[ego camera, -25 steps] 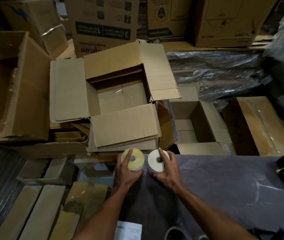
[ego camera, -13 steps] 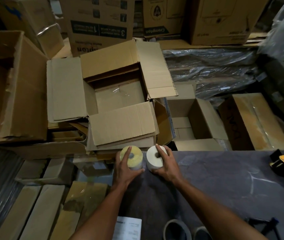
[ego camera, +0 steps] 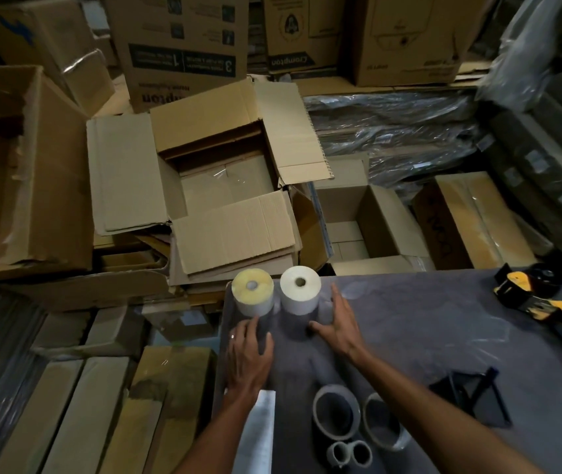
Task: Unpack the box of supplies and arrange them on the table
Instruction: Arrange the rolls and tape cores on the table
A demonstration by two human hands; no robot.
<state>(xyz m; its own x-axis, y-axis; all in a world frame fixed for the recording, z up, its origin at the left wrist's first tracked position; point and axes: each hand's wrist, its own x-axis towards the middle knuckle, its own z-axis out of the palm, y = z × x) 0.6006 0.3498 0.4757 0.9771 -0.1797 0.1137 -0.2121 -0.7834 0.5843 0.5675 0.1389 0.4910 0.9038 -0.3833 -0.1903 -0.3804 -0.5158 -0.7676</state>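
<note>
- Rolls first: I saw a yellow-topped paper roll point(ego camera: 252, 293) and a white paper roll point(ego camera: 300, 294) standing upright, just beside each other at the far left corner of the dark grey table point(ego camera: 426, 336).
- Beyond that corner sat the open brown cardboard box point(ego camera: 219, 196), flaps spread, with nothing I could make out inside.
- My left hand point(ego camera: 248, 354) lay flat on the table just nearer than the yellow-topped roll, fingers straight, gripping nothing; whether its fingertips touched the roll I could not tell.
- My right hand point(ego camera: 337, 323) rested beside the white roll, fingers spread and loose, holding nothing.
- Nearer on the table lay grey tape rings point(ego camera: 336, 417); a yellow-and-black tape dispenser point(ego camera: 534, 295) sat at the far right.
</note>
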